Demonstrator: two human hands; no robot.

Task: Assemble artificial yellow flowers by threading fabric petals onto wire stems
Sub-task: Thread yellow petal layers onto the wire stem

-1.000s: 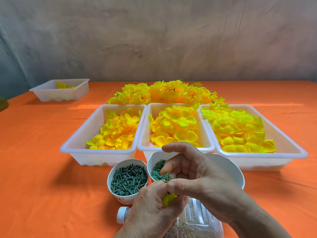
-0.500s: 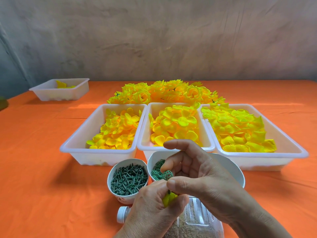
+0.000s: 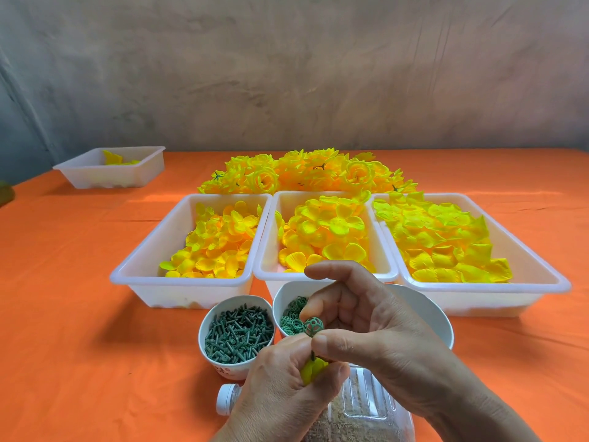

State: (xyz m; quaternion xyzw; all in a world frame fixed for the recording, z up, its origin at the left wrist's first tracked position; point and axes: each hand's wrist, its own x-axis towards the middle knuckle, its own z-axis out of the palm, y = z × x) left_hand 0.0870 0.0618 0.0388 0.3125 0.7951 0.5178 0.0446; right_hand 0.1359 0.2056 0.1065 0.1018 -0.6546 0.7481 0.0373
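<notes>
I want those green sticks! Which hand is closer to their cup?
Left. The left hand sits just beside the cup of green sticks; the right hand is farther right, over the bowl.

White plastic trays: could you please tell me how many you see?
4: left tray, middle tray and right tray side by side at centre; far-left tray apart.

A single head-worn camera looks forward and down, close above the orange table, toward the wall.

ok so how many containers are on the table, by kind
white trays: 4
cup: 1
bowl: 1
bottle: 1
total: 7
</notes>
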